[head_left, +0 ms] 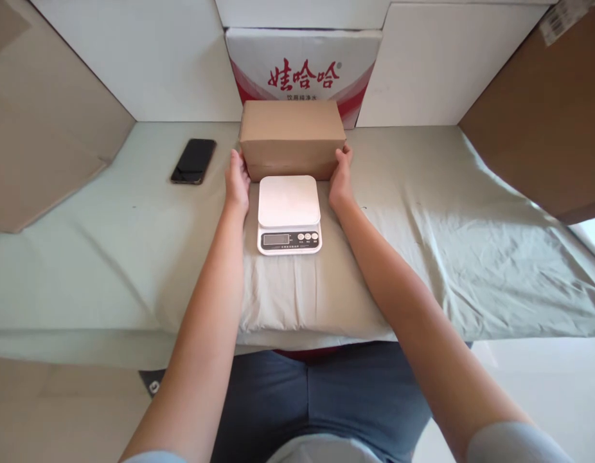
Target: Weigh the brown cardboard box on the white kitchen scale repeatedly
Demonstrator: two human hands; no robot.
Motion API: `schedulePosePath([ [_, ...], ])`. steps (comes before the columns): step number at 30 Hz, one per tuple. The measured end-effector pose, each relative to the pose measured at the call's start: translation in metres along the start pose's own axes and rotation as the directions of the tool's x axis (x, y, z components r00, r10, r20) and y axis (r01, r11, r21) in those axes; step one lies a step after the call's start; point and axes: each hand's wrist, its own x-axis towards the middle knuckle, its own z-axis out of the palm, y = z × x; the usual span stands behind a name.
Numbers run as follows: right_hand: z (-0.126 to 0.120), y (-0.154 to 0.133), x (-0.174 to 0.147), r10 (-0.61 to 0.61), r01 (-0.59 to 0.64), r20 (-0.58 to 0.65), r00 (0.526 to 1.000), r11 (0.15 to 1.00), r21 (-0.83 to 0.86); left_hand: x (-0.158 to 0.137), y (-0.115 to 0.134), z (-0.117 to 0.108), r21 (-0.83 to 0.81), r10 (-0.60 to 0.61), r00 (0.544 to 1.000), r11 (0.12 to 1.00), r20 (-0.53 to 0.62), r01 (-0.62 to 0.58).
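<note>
1. Brown cardboard box point(292, 136) sits at the back of the cloth-covered worktop point(446, 257), walled by white boards and cardboard.
2. Bare cloth lies open either side; a phone point(193, 161) rests far left.
3. Left hand point(237, 180) and right hand point(342, 177) press flat against the box's ends, behind a white scale point(288, 214).

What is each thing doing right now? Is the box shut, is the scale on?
Cardboard box: shut, sitting behind the scale, a hand on each end.
Scale: nothing on its plate; display too small to read.
Phone: screen dark, lying flat.
Left hand: pressed on the box's left end.
Right hand: pressed on the box's right end.
</note>
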Motion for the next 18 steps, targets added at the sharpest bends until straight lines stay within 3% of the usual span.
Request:
schedulePosePath([
  [7, -0.008, 0.008, 0.005, -0.046, 0.052, 0.051, 0.998, 0.992, -0.116, 0.001, -0.003, 0.008, 0.004, -0.04, 0.996, 0.999, -0.075, 0.041],
  [12, -0.009, 0.01, 0.004, -0.042, 0.046, 0.044, 0.998, 0.995, -0.085, -0.002, 0.002, 0.013, -0.009, -0.073, 0.991, 0.997, -0.11, 0.073],
  [18, -0.008, 0.01, 0.005, -0.047, 0.051, 0.042, 0.998, 0.994, -0.099, -0.002, 0.003, 0.015, -0.024, -0.055, 0.995, 0.998, -0.082, 0.053],
])
